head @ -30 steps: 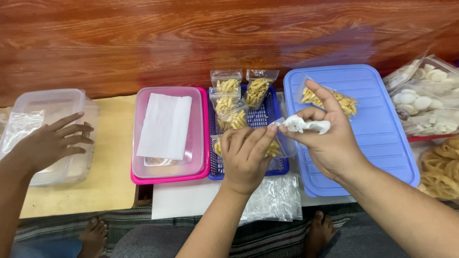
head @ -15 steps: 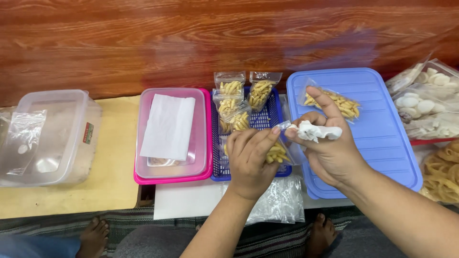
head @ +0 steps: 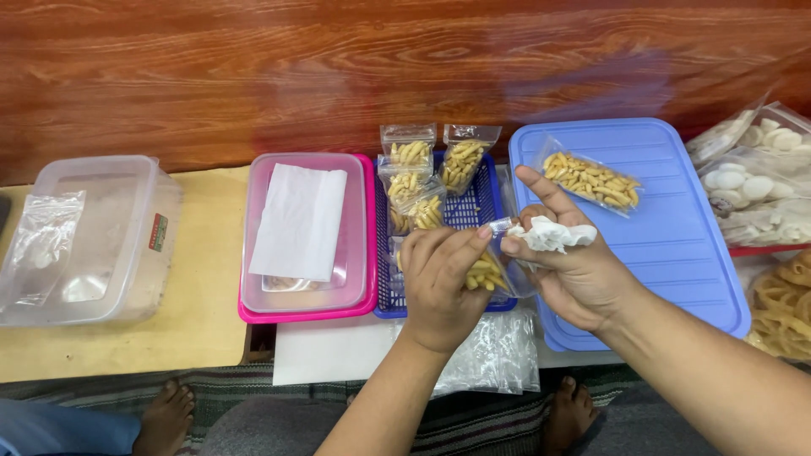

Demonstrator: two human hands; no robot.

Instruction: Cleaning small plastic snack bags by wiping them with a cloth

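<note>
A small clear bag of yellow snack sticks [head: 488,272] is being pinched at its top edge between the fingertips of the left hand [head: 439,283] and the right hand [head: 568,266], just above the near rim of a blue mesh basket [head: 473,211]; a crumpled white tissue [head: 549,236] is also being pressed in the right grip. Beyond the hands, more filled clear bags [head: 422,173] are being kept upright in the basket. To the right of the grip, a flat filled bag [head: 591,179] is lying on a blue lid [head: 667,245]. To the left, a pink-rimmed box [head: 308,232] is being covered by a white sheet. Far left, a clear tub bearing a small red-green label [head: 158,231] is being draped by an empty bag. The bags at the right edge are cut off, and the held bag's lower part is being hidden by the left hand.
</note>
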